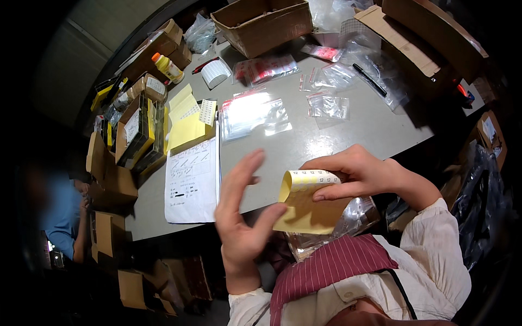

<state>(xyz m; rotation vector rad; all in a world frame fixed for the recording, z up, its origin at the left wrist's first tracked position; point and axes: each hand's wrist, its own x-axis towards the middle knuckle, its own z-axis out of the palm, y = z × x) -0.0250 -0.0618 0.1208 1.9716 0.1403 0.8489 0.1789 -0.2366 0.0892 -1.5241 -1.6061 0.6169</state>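
Observation:
My right hand (356, 174) pinches a yellow-backed sheet of small white number stickers (310, 209), its upper edge curled over toward me. My left hand (242, 217) is open beside the sheet's left edge, thumb and fingers apart, with nothing in it; whether the thumb tip touches the sheet I cannot tell. Beneath the sheet, near my lap, lies a clear plastic bag (356, 220), partly covered by it. Beyond my left hand, handwritten papers (190, 185) lie on the table with more yellow sticker sheets (187, 130) on top. Clear zip bags (253, 117) are spread out farther back.
An open cardboard box (263, 27) stands at the table's far edge. A black marker (370, 80) rests on plastic bags at the right. Behind the papers are a sticker roll (216, 73) and a yellow bottle (167, 68). Someone in blue (62, 212) is at the left.

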